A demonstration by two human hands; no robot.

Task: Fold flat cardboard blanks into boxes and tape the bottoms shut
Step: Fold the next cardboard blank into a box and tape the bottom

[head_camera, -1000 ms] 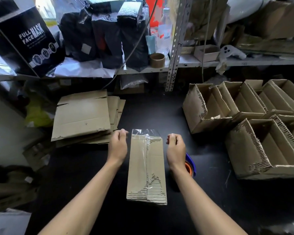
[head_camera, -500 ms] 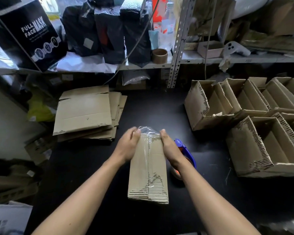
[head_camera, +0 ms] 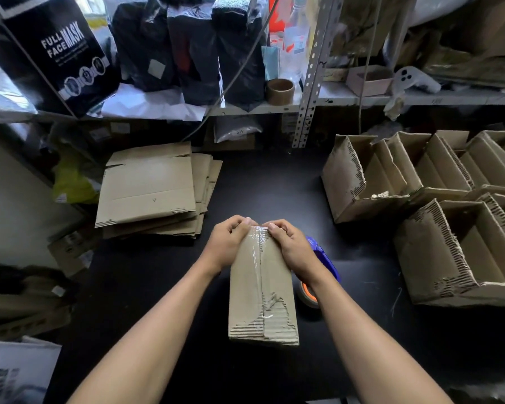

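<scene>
box: a narrow cardboard box sits bottom-up near the middle of the black bench, a bit toward the near edge, long side running away from the person
tape: clear tape runs down the centre seam of the box bottom and wraps over the far end, kinda wrinkly near the close end
left hand: the left hand has its fingers curled over the far left corner of the box, thumb pressing the tape down on the end
right hand: the right hand does the same on the far right corner, curled around the box edge, thumb on the tape, almost touching the other thumb
tape dispenser: blue tape dispenser with an orange-cored roll lies on the bench just right of the box, mostly hidden behind the right wrist
flat blanks: a stack of flat blanks lies toward the far left corner of the bench
finished boxes: a bunch of finished boxes lie on their sides along the right edge, open ends facing up and toward the person
shelf: a cluttered shelf runs behind the far edge
</scene>
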